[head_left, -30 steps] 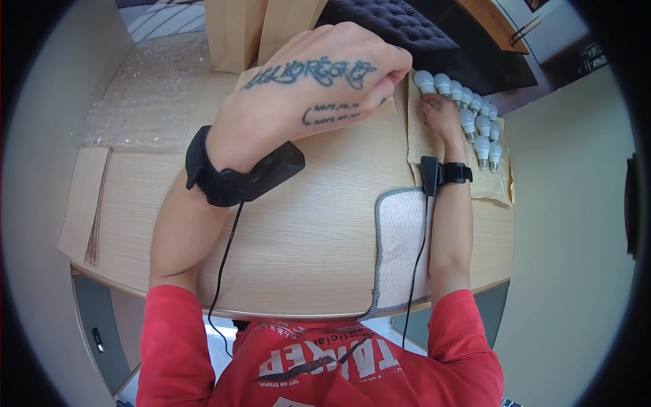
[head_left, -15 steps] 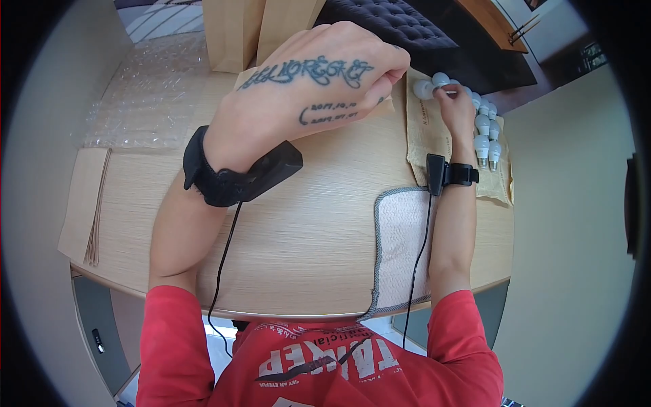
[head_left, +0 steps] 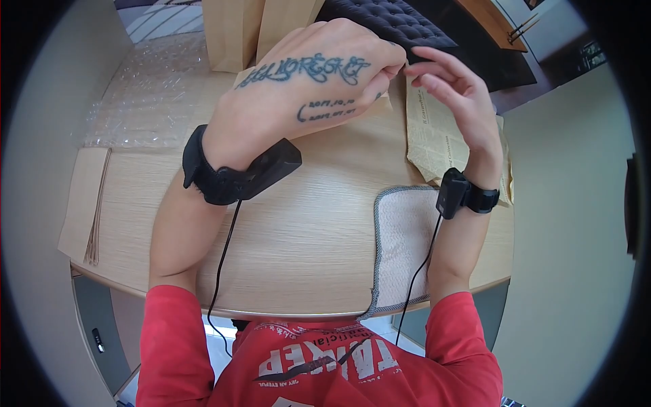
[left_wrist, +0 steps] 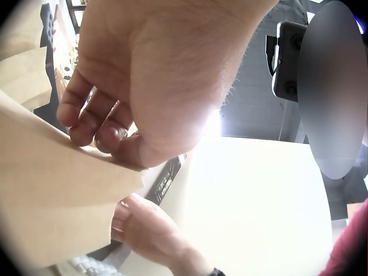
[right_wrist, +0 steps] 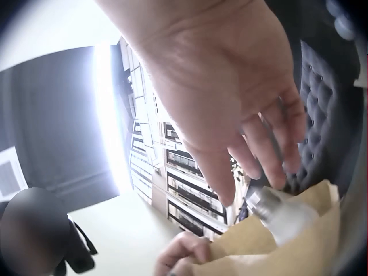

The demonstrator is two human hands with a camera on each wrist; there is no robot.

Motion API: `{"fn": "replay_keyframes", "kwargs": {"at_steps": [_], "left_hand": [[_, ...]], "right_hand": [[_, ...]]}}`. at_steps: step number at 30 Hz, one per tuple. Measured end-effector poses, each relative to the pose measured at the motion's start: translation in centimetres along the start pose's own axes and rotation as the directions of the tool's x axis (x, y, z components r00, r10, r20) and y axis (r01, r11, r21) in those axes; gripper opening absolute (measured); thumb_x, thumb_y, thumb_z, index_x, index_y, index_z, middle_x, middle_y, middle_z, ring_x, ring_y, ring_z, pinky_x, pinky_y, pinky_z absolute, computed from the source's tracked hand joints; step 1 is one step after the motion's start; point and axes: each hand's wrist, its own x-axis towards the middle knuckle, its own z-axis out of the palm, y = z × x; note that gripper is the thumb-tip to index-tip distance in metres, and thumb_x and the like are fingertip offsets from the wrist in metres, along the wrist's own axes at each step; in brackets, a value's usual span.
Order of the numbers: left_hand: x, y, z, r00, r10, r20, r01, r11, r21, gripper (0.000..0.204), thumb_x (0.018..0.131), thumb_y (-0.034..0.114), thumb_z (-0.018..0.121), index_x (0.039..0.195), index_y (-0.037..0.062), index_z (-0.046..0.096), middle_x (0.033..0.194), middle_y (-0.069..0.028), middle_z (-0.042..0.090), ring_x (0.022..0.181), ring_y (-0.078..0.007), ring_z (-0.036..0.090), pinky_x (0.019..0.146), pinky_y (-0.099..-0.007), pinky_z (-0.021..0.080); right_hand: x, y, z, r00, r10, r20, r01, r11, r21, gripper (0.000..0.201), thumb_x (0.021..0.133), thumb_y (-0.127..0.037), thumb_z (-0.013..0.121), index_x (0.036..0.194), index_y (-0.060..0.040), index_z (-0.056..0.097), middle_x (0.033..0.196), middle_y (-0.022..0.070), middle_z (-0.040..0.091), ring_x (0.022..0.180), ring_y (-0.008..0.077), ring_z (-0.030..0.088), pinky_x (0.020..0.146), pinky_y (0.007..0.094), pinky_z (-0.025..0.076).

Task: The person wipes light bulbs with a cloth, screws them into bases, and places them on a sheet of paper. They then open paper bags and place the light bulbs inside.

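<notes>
My left hand (head_left: 315, 78) grips the rim of a brown paper bag (right_wrist: 244, 233), its fingers curled over the edge in the left wrist view. From above, that hand hides most of the bag. A white light bulb (right_wrist: 293, 221) lies in the bag's mouth in the right wrist view, metal base towards my right hand (right_wrist: 230, 103). The fingers of my right hand are loosely extended just over the base, apart from each other. In the head view the right hand (head_left: 458, 102) is beside the left, covering the place where the other bulbs lay.
Printed brown paper (head_left: 434, 136) lies at the right, above a white cloth (head_left: 403, 251) with grey edging. Two paper bags (head_left: 234, 37) stand at the back. Clear bubble wrap (head_left: 146, 95) and a stack of flat paper bags (head_left: 85, 203) lie at the left.
My right hand picked up a bulb from the group on the printed paper, moved left to the bag's mouth and spread its fingers. The left hand has stayed almost still.
</notes>
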Motion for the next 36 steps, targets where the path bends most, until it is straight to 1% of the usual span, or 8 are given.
{"fn": "replay_keyframes", "kwargs": {"at_steps": [3,6,10,14,17,20,26,36], "left_hand": [[-0.3,-0.6,0.1,0.999,0.036,0.005,-0.036,0.998,0.043,0.005,0.084,0.009,0.056,0.083,0.0051,0.059,0.073,-0.0111,0.06,0.07,-0.0301,0.06,0.066,-0.0387,0.046],[-0.4,-0.9,0.7,0.998,0.051,-0.04,-0.049,0.997,0.054,0.005,0.085,0.008,0.056,0.082,0.0049,0.058,0.072,-0.011,0.06,0.069,-0.0297,0.059,0.065,-0.038,0.046],[-0.3,-0.7,0.2,0.999,0.026,0.044,-0.028,0.999,0.039,0.005,0.085,0.008,0.056,0.081,0.0052,0.058,0.071,-0.0107,0.059,0.068,-0.0289,0.059,0.063,-0.037,0.046],[-0.5,-0.9,0.7,0.999,0.054,-0.006,-0.054,0.998,0.042,0.005,0.085,0.007,0.056,0.081,0.0054,0.058,0.071,-0.0104,0.059,0.067,-0.0285,0.058,0.063,-0.0367,0.046],[0.1,0.1,-0.3,0.997,0.007,0.077,-0.011,0.998,0.054,0.006,0.085,0.007,0.056,0.081,0.0055,0.058,0.071,-0.0102,0.059,0.067,-0.0284,0.059,0.063,-0.0369,0.046],[0.3,0.6,-0.9,0.99,-0.024,0.136,0.017,0.998,0.055,0.006,0.085,0.008,0.056,0.081,0.0055,0.058,0.071,-0.0103,0.059,0.067,-0.0286,0.059,0.063,-0.0371,0.046],[0.2,-0.1,-0.5,0.992,-0.008,0.124,0.004,0.999,0.034,0.006,0.085,0.008,0.057,0.081,0.0052,0.058,0.071,-0.0105,0.059,0.067,-0.0289,0.059,0.062,-0.0371,0.045],[0.0,-0.7,-0.1,0.996,0.047,0.074,-0.048,0.999,0.009,0.006,0.085,0.008,0.057,0.08,0.0052,0.058,0.071,-0.0105,0.059,0.066,-0.0281,0.059,0.062,-0.0366,0.046]], "right_hand": [[0.0,-0.2,-0.8,0.983,-0.1,-0.156,0.093,0.994,-0.052,0.035,0.098,-0.025,0.059,0.123,-0.0024,0.065,0.109,0.0099,0.072,0.093,0.0124,0.065,0.083,0.0241,0.047],[-0.1,0.8,-2.8,0.945,-0.094,-0.314,0.107,0.994,0.023,0.035,0.099,-0.027,0.058,0.122,-0.0019,0.066,0.108,0.0097,0.072,0.094,0.0129,0.066,0.081,0.0236,0.047],[-0.2,1.3,-4.4,0.88,-0.076,-0.468,0.119,0.991,0.064,0.033,0.099,-0.028,0.058,0.118,-0.0014,0.067,0.107,0.0099,0.072,0.093,0.0129,0.067,0.081,0.023,0.047],[0.0,3.4,-5.7,0.815,-0.078,-0.574,-0.041,0.981,-0.192,0.032,0.096,-0.026,0.06,0.116,-0.0017,0.068,0.107,0.0111,0.073,0.096,0.0163,0.068,0.083,0.0275,0.049],[-0.2,8.1,-7.7,0.798,-0.084,-0.597,-0.273,0.833,-0.482,0.038,0.092,-0.031,0.064,0.117,-0.0028,0.068,0.108,0.0146,0.072,0.102,0.0268,0.068,0.091,0.0355,0.049],[-0.8,12.5,-9.6,0.81,0.035,-0.586,-0.505,0.55,-0.665,0.05,0.088,-0.041,0.063,0.123,-0.0053,0.064,0.116,0.0192,0.069,0.112,0.036,0.063,0.1,0.0433,0.045],[-1.7,16.5,-9.2,0.683,0.328,-0.652,-0.726,0.207,-0.656,0.066,0.084,-0.046,0.062,0.138,-0.0086,0.051,0.134,0.0218,0.058,0.128,0.0404,0.051,0.107,0.0545,0.034],[-2.4,16.9,-9.3,0.654,0.404,-0.64,-0.746,0.203,-0.635,0.086,0.073,-0.043,0.071,0.145,-0.0068,0.043,0.136,0.0223,0.056,0.131,0.0378,0.049,0.11,0.0548,0.03]]}}
